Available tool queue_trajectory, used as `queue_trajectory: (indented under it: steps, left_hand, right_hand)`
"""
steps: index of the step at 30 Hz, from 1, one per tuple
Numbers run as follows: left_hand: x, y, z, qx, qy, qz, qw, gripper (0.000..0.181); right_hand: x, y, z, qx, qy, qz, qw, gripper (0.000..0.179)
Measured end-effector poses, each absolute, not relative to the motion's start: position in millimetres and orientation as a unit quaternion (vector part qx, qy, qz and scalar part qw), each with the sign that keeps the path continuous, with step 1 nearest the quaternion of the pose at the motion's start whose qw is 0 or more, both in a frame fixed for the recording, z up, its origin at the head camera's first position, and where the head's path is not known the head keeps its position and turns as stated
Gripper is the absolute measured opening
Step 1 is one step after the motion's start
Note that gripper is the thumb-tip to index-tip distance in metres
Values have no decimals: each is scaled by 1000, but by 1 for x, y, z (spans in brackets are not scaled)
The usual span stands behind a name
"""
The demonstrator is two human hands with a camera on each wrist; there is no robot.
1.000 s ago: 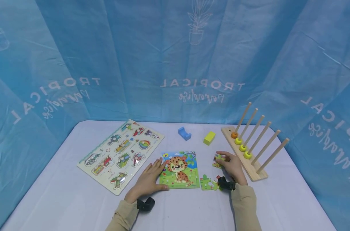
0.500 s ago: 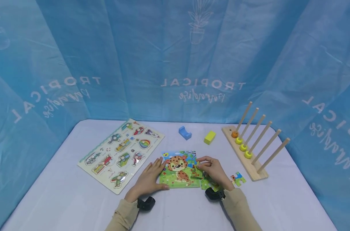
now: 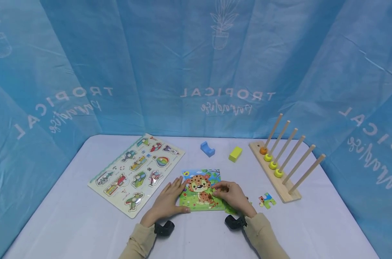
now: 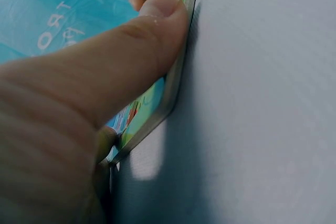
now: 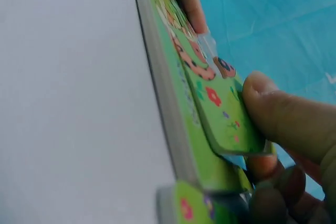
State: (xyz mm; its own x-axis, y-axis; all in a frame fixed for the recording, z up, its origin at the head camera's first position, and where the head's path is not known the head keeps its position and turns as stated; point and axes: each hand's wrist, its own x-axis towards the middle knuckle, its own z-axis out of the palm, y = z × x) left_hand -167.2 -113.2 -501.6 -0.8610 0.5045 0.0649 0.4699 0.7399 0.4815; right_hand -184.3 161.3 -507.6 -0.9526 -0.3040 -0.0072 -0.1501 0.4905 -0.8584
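A jigsaw puzzle (image 3: 188, 205) with a cartoon leopard on green and blue lies mid-table. My left hand (image 3: 166, 202) rests on its left side, fingers spread along the edge. In the left wrist view the left thumb (image 4: 142, 38) presses on the board's front rim. Over the right half of the picture, my right hand (image 3: 233, 197) pinches a green puzzle piece with a red flower (image 5: 223, 111) between thumb and fingers. That piece lies low over the board in the right wrist view. The hand hides part of the board in the head view.
Another green puzzle piece (image 5: 184, 203) lies against the board's right side, partly under the right hand. One loose puzzle piece (image 3: 267, 200) lies farther right. A vehicle peg puzzle (image 3: 118, 196), a blue block (image 3: 207, 149), a yellow block (image 3: 235, 154) and a wooden peg stand (image 3: 291, 196) surround the work.
My right hand has moved left from the loose pieces onto the leopard puzzle, carrying a piece and uncovering the far-right piece. The left hand has stayed in place.
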Motion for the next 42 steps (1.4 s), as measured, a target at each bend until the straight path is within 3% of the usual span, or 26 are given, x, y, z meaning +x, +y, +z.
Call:
queue_trajectory:
  steps: [11, 18, 32, 37, 42]
  left_hand:
    - [-167, -113, -502, 255, 935, 245, 42, 97]
    - [-165, -114, -501, 268, 926, 266, 16, 98]
    - [-165, -114, -501, 271, 924, 270, 12, 97]
    - [-166, -114, -506, 273, 926, 262, 1, 98]
    - [-168, -114, -507, 259, 933, 249, 30, 99]
  right_hand:
    - [-183, 158, -505, -145, 873, -461, 57, 18]
    - [-180, 155, -503, -137, 893, -426, 49, 16]
    - [-183, 152, -505, -123, 898, -422, 31, 26]
    - [-182, 155, -504, -129, 886, -442, 51, 26]
    - [-181, 159, -503, -133, 880, -452, 67, 29]
